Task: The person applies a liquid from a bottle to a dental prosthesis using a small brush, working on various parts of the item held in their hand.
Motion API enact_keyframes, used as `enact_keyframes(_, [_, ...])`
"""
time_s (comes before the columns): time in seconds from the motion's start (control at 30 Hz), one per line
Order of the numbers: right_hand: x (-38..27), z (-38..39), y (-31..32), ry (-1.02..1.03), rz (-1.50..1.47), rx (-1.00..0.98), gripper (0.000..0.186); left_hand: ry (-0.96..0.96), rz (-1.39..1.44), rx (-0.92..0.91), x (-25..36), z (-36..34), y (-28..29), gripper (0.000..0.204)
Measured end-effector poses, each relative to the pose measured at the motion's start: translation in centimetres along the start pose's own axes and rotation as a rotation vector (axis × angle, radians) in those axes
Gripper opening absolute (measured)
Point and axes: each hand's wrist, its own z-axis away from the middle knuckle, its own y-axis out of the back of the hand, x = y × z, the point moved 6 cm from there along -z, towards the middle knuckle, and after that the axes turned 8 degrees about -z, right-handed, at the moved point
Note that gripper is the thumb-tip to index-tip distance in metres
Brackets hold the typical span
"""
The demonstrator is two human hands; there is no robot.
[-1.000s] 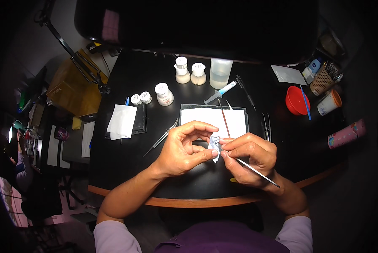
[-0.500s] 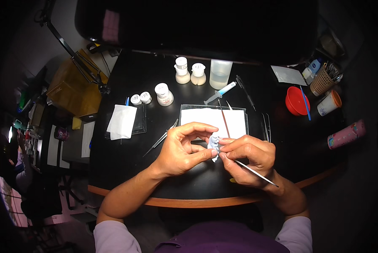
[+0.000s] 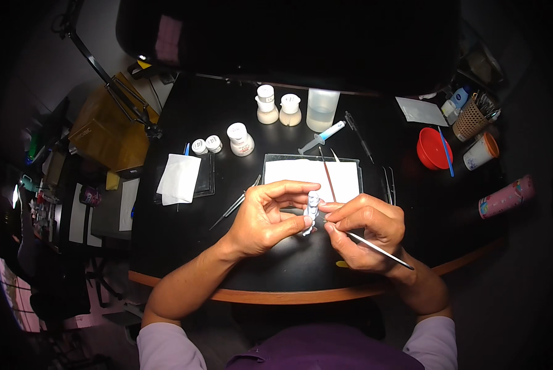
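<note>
Between the thumb and fingers of my left hand point(image 3: 261, 219) I pinch a small pale, bumpy dental model point(image 3: 313, 206), held upright above the near part of the desk. My right hand point(image 3: 367, 231) grips a thin white-handled brush point(image 3: 381, 249) like a pen. Its handle slants down to the right, and its working tip is too small to make out close to the model. My right fingertips are at the model's right side. Behind the hands lies a white pad on a dark tray point(image 3: 282, 176), with a brown-handled brush point(image 3: 329, 176) across it.
White-capped powder jars point(image 3: 240, 140), a translucent cup point(image 3: 323, 111) and a syringe point(image 3: 321, 137) stand or lie beyond the pad. Tweezers point(image 3: 390, 185) lie right; thin metal instruments point(image 3: 236, 202) and folded tissue point(image 3: 179, 177) left. A red bowl point(image 3: 433, 149) and pink cylinder point(image 3: 506, 197) are far right.
The dental model has been turned in my left fingers, showing a narrower side. My right hand and brush have shifted slightly right and away from it.
</note>
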Motion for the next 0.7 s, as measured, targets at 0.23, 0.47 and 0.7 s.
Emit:
enact_keyframes(0.23, [0.01, 0.26, 0.12, 0.007, 0.026, 0.023, 0.018, 0.058, 0.052, -0.014, -0.11, -0.03, -0.15, 0.049])
enact_keyframes(0.47, [0.03, 0.22, 0.10, 0.012, 0.041, 0.010, 0.019, 0.102, 0.058, -0.046, -0.12, 0.12, -0.29, 0.049])
enact_keyframes(0.7, [0.19, 0.10, -0.05, 0.000, 0.045, 0.000, 0.016, 0.173, 0.067, -0.054, -0.64, 0.24, 0.00, 0.050])
